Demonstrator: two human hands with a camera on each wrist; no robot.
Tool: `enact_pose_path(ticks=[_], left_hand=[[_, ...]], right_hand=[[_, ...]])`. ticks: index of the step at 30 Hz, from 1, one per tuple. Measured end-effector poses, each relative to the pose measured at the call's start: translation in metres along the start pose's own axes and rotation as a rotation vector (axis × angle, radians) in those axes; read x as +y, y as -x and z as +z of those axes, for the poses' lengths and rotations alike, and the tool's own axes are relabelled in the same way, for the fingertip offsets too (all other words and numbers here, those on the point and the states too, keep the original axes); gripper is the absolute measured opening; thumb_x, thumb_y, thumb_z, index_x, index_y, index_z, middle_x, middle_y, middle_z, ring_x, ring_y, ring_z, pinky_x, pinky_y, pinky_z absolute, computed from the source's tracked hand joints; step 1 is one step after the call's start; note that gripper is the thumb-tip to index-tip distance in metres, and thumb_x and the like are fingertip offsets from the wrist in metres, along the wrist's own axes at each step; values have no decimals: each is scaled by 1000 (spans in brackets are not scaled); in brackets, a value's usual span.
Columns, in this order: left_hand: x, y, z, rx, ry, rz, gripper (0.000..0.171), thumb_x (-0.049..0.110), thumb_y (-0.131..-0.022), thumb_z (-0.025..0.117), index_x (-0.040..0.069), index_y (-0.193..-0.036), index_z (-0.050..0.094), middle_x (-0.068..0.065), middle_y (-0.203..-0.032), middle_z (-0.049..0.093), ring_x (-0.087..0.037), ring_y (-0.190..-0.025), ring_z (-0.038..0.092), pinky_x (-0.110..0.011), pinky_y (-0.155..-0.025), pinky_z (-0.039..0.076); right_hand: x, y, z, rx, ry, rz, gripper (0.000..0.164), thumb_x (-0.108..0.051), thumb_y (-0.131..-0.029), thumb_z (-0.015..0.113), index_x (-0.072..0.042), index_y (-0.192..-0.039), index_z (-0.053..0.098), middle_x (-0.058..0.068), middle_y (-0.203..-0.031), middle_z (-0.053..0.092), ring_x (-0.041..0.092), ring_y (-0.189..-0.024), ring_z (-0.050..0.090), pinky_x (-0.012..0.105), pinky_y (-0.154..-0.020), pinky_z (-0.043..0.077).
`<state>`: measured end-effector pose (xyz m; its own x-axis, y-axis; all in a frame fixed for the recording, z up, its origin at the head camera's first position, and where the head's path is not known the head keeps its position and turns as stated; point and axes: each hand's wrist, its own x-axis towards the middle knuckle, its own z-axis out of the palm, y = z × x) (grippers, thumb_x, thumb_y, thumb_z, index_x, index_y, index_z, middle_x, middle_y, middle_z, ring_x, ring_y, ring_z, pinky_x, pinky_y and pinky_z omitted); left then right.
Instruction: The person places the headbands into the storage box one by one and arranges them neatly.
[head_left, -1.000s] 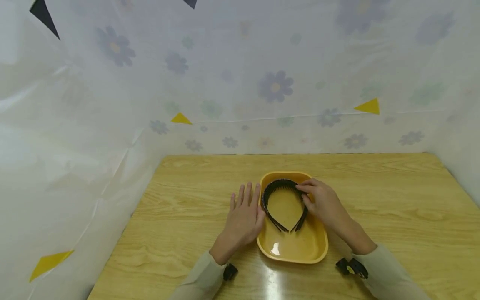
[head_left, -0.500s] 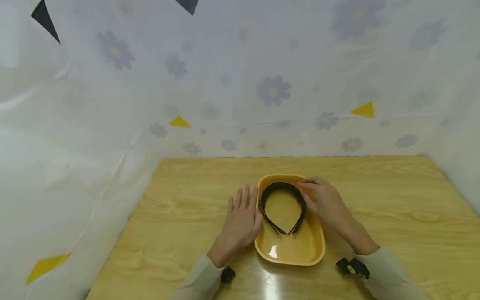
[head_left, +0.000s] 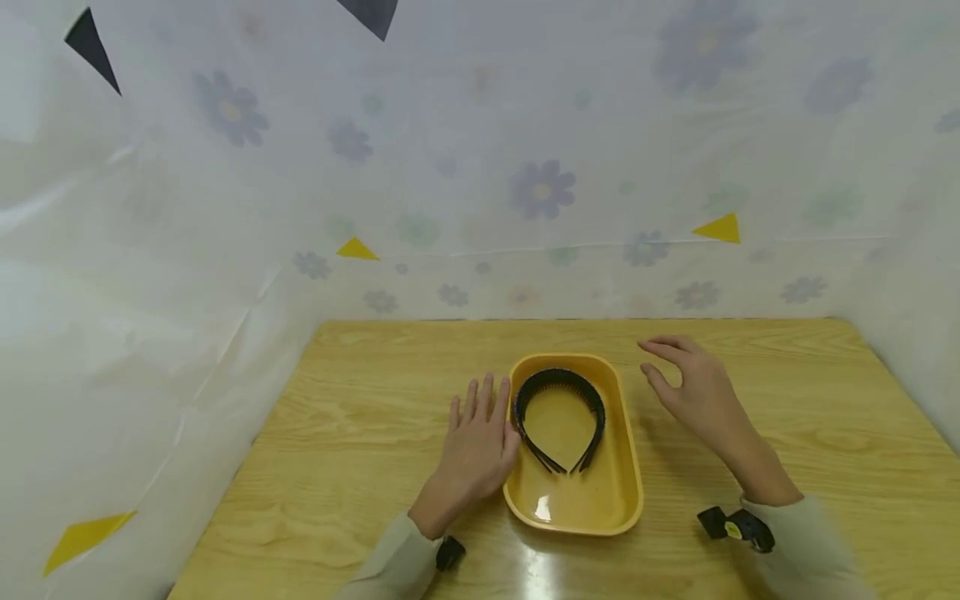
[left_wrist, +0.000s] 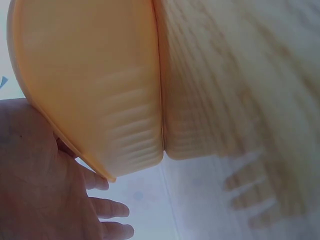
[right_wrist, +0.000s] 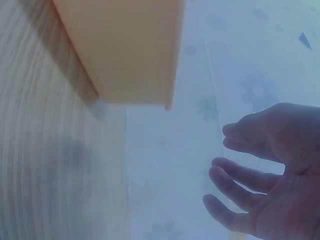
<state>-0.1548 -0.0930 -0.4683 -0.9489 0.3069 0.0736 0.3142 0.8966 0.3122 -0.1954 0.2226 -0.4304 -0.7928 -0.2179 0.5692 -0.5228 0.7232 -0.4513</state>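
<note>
A black headband (head_left: pixel 561 379) with small teeth along its inner side lies in a yellow-orange plastic tray (head_left: pixel 630 467), its two ends toward the person. My left hand (head_left: pixel 476 450) rests against the tray's left rim with straight fingers; in the left wrist view that hand (left_wrist: pixel 45 175) touches the rim of the tray (left_wrist: pixel 90 90). To the right of the tray and apart from it, my right hand (head_left: pixel 697 392) hovers above the table, thumb and fingers spread with nothing between them. The right wrist view shows the same hand (right_wrist: pixel 270 175) holding nothing, beside the tray's outer wall (right_wrist: pixel 125 50).
The wood-grain table (head_left: pixel 390 367) extends on both sides of the tray. Behind it and to the left hang pale sheets (head_left: pixel 450 192) with printed flowers. Yellow triangles (head_left: pixel 722 228) and dark ones are stuck on them. A small black device (head_left: pixel 738 529) sits at the right wrist.
My right hand has let go of the headband and moved right, away from the tray. The headband stays in the tray. My left hand keeps its place at the left rim.
</note>
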Motion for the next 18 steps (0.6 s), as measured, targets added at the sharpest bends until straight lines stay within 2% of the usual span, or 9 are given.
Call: enact_pose_path(ticks=[3, 6, 8, 10, 12, 13, 15, 18], left_hand=[[-1, -1, -1, 3, -2, -1, 62, 30, -108, 26, 13, -166, 15, -13, -171, 8, -38, -156, 6, -61, -123, 7], [-2, -5, -2, 8, 1, 7, 62, 31, -108, 26, 13, -166, 15, -14, -171, 8, -36, -157, 5, -60, -123, 6], [-3, -7, -1, 3, 3, 14, 62, 31, -108, 25, 13, -167, 14, -13, -171, 7, -36, -157, 4, -59, -123, 5], [-5, -7, -1, -9, 3, 12, 62, 31, -108, 24, 13, -167, 12, -13, -171, 6, -35, -157, 3, -59, -123, 5], [-6, -7, -2, -18, 12, 10, 62, 31, -108, 24, 14, -167, 11, -12, -171, 5, -35, -157, 4, -58, -123, 4], [-7, -7, -2, -19, 19, 11, 62, 31, -108, 24, 13, -167, 11, -12, -171, 6, -35, -157, 4, -59, -123, 4], [-9, -7, -2, -29, 27, 11, 62, 32, -108, 24, 13, -167, 10, -12, -171, 4, -35, -157, 3, -59, -123, 5], [-13, -6, -3, -43, 52, 13, 62, 32, -109, 22, 13, -167, 9, -11, -171, 3, -34, -157, 2, -59, -123, 4]], right_hand=[[8, 0, -10, 24, 18, 14, 37, 2, -88, 76, 5, -125, 70, 26, -121, 64, 44, -95, 66, 40, -57, 50], [16, -1, -17, 46, 28, 32, 37, 1, -89, 76, 5, -125, 70, 25, -121, 65, 39, -86, 67, 29, -50, 41], [21, 0, -22, 53, 35, 45, 37, 0, -89, 76, 6, -125, 70, 25, -122, 64, 34, -74, 66, 27, -49, 39], [26, 2, -24, 57, 36, 56, 37, 0, -90, 75, 6, -125, 70, 26, -122, 64, 34, -72, 65, 26, -47, 35], [30, 4, -26, 59, 46, 66, 37, 0, -90, 75, 6, -126, 69, 26, -122, 64, 35, -73, 65, 30, -48, 39], [33, 6, -26, 58, 49, 72, 38, -1, -90, 75, 6, -126, 69, 27, -122, 64, 38, -79, 65, 33, -51, 43], [40, 9, -27, 52, 56, 88, 39, -1, -90, 74, 8, -128, 67, 29, -123, 62, 46, -95, 64, 44, -60, 50], [51, 13, -30, 27, 68, 121, 43, -2, -91, 74, 10, -132, 63, 33, -125, 59, 53, -104, 60, 63, -72, 51]])
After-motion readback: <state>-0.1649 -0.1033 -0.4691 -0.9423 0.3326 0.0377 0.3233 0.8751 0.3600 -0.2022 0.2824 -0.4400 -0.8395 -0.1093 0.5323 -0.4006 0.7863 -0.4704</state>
